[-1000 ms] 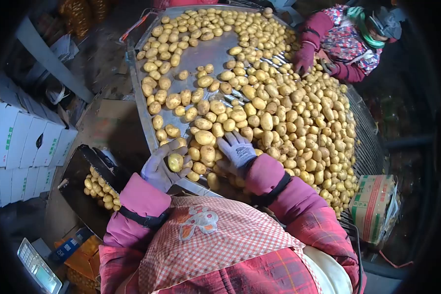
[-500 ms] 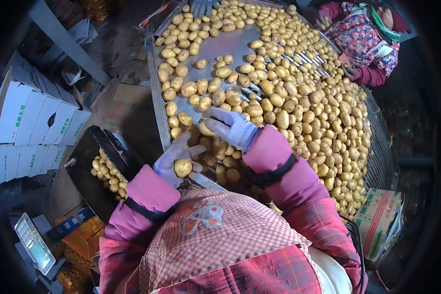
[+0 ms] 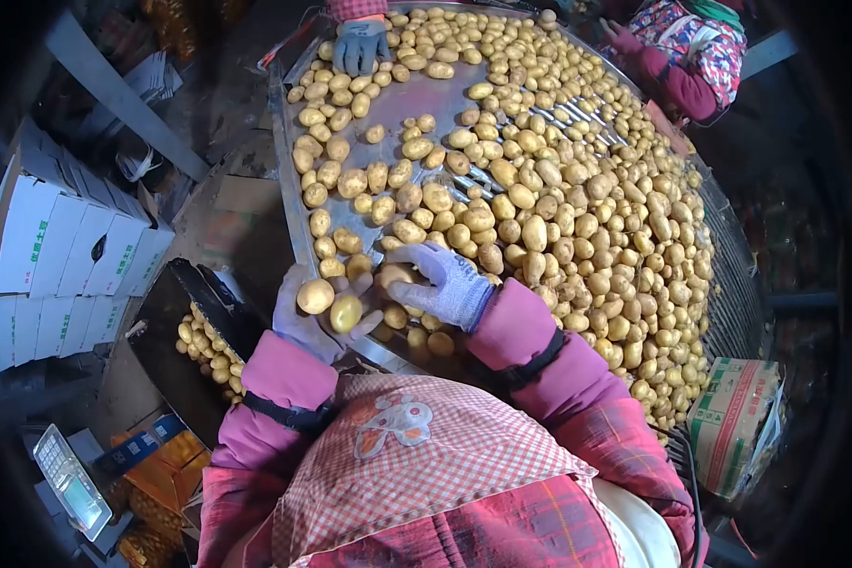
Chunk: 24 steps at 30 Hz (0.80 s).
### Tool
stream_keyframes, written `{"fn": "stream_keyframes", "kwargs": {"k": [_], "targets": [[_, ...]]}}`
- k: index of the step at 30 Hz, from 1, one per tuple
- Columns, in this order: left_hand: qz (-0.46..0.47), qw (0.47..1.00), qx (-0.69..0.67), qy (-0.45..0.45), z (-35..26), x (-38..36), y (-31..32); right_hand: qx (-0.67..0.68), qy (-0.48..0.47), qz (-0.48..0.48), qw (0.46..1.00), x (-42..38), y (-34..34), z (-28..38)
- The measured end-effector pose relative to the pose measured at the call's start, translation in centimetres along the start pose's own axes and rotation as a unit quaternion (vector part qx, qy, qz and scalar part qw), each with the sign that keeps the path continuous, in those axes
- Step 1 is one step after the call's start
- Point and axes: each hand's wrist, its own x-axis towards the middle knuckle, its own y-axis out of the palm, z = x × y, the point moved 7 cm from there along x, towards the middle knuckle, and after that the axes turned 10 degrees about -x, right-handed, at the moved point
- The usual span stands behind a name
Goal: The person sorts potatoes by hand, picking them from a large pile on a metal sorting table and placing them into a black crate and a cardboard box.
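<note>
My left hand (image 3: 296, 320), in a pale lavender work glove, is cupped palm up at the table's near left edge. It holds two potatoes side by side: a round yellow potato (image 3: 315, 296) and a greener-looking potato (image 3: 346, 312) close to the fingers. Just to the right, my right hand (image 3: 445, 284), gloved alike, curls its fingers over a brownish potato (image 3: 398, 275) and grips it from above. Loose potatoes (image 3: 442, 343) lie around and under that hand on the metal sorting table (image 3: 298, 213).
A large heap of potatoes (image 3: 625, 256) covers the table's right side. A co-worker's grey-gloved hand (image 3: 360, 45) rests at the far left; another person (image 3: 686, 47) stands far right. A dark bin (image 3: 161, 341) with potatoes, white cartons (image 3: 62, 246), a scale (image 3: 71, 483) and a carton (image 3: 732, 426) flank me.
A second potato now lies in my left hand, which held one before. My right hand has closed over another potato. At the far edge, the co-worker's grey-gloved hand shows more fully.
</note>
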Motion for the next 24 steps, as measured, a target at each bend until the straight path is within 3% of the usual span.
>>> {"fn": "stream_keyframes", "kwargs": {"k": [1, 2, 3, 4, 5, 6, 7, 8, 9, 11, 13, 15, 16, 17, 19, 21, 22, 23, 24], "targets": [[0.034, 0.999, 0.0, 0.028, -0.2, -0.2, 0.9, 0.1, -0.021, -0.025, 0.994, -0.3, -1.2, 1.6], [0.096, 0.995, -0.017, -0.022, 0.0, 0.4, 0.5, 0.15, 0.002, 0.04, 0.988, -0.6, -2.1, 2.9], [0.093, 0.995, -0.016, -0.02, -0.1, 0.5, 0.0, 0.164, -0.038, -0.062, 0.984, -0.3, -2.5, 1.3], [0.065, 0.997, -0.033, -0.017, -0.1, 0.3, 0.2, 0.145, 0.048, -0.068, 0.986, -0.4, -5.0, -0.1], [0.034, 0.998, -0.051, -0.014, 0.0, 0.0, 0.0, 0.094, 0.089, -0.153, 0.98, -0.1, -6.2, -4.1], [0.072, 0.995, -0.067, -0.012, 0.0, -0.2, 0.5, -0.165, 0.023, -0.25, 0.954, -0.6, -8.6, -5.3], [0.068, 0.995, -0.073, -0.007, 0.0, -0.3, 0.6, -0.244, 0.069, -0.221, 0.942, -0.8, -8.3, -8.1], [0.067, 0.997, -0.024, -0.003, 0.2, -0.3, 1.0, -0.222, 0.128, -0.127, 0.958, -0.5, -7.3, -10.3], [0.069, 0.997, 0.028, -0.002, 0.2, -0.2, 1.3, -0.221, 0.129, -0.125, 0.959, -0.6, -6.7, -11.0], [0.091, 0.994, -0.034, -0.048, 1.1, 0.6, 1.1, -0.347, 0.154, -0.119, 0.918, -0.3, -6.9, -8.8], [0.069, 0.994, -0.037, -0.078, 1.9, 0.6, 1.1, -0.315, 0.168, -0.128, 0.925, -0.1, -6.8, -9.1], [0.089, 0.99, -0.044, -0.098, 1.9, 1.4, 1.0, -0.101, 0.099, -0.231, 0.963, 0.1, -6.7, -10.2], [0.063, 0.992, -0.039, -0.099, 2.0, 1.6, 0.6, 0.067, 0.107, -0.18, 0.976, 0.2, -6.5, -9.0], [0.036, 0.993, -0.032, -0.103, 2.3, 1.8, 0.1, 0.205, 0.13, -0.181, 0.953, 0.2, -5.2, -8.2], [0.054, 0.993, 0.002, -0.101, 2.6, 2.4, 0.0, 0.247, 0.054, -0.133, 0.958, 0.5, -4.1, -3.3], [0.075, 0.992, 0.036, -0.093, 2.3, 2.5, 0.2, 0.062, -0.052, -0.072, 0.994, 0.1, -4.0, 0.6], [0.088, 0.99, 0.043, -0.1, 2.4, 2.2, 0.3, 0.135, -0.046, -0.094, 0.985, 0.0, -4.8, 0.1], [0.1, 0.988, 0.047, -0.108, 2.5, 2.0, 0.4, 0.186, 0.048, -0.113, 0.975, -0.4, -5.7, -2.5], [0.092, 0.989, 0.07, -0.095, 2.2, 1.9, 0.3, 0.085, 0.043, -0.183, 0.978, -1.1, -8.0, -4.2]]}}
